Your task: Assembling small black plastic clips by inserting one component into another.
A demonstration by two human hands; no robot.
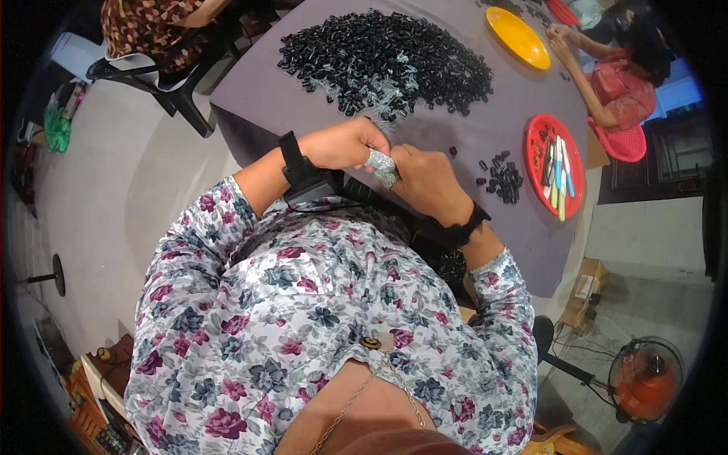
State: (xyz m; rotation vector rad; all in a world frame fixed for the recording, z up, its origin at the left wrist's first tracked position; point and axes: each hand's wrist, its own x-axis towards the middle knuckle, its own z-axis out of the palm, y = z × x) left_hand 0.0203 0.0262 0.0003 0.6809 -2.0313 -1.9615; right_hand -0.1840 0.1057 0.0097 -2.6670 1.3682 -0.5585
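My left hand (349, 144) and my right hand (428, 178) meet at the near edge of the cloth-covered table (262, 114). Fingers of both are closed in a pinch. Between them shows a grey-and-white speckled piece (381, 163), which might be a wrap round the fingers. Whatever they pinch is too hidden to name. Just beyond lies a large pile of small black cylindrical pieces (425, 64). Thin clear pale pieces (379, 95) are heaped at its near side. To the right of my right hand is a smaller group of black pieces (500, 180).
A red tray (535, 125) at the right holds several slim coloured sticks and small dark pieces. Farther back stands a yellow plate (518, 38). A co-worker in a red top (626, 95) has hands at the far right edge. A black chair (178, 95) stands left.
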